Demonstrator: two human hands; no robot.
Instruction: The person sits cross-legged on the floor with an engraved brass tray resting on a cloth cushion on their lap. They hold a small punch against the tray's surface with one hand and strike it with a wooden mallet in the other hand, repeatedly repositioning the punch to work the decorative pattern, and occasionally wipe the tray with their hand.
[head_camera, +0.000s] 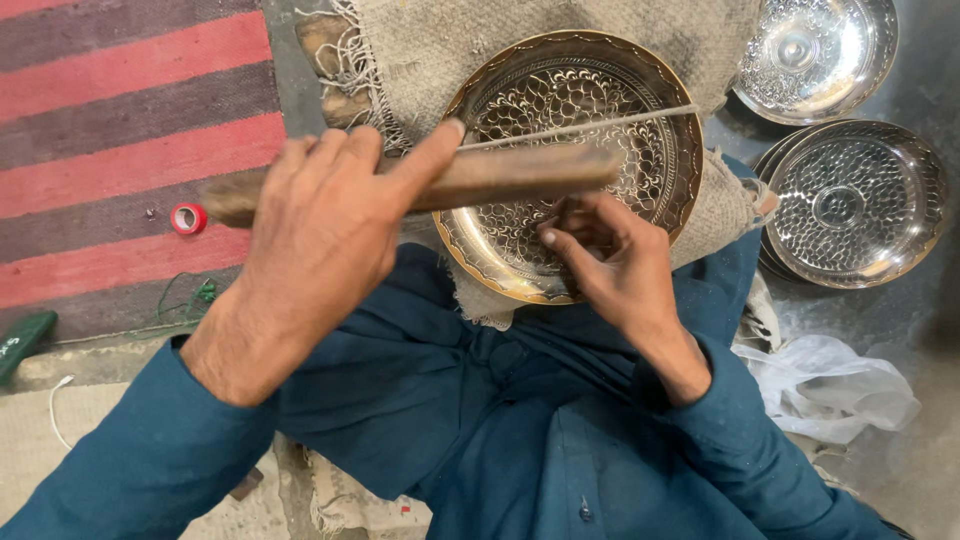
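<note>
- Red and grey striped rug (120, 120) is seen on the left, bare grey floor (920, 60) on the right, with coarse burlap cloth (440, 50) spread under the work.
- Round engraved brass plate (575, 165) is propped on that burlap, against the lap.
- Long worn wooden stick (500, 180) is gripped by the left hand (320, 230), fingers wrapped, thumb stretched along it, above the plate.
- Right hand (610, 260) is pinched on something small at the plate's lower part; what exactly can't be told.
- Silver engraved bowls (850, 200) are stacked at right, near a crumpled white plastic bag (830, 385).
</note>
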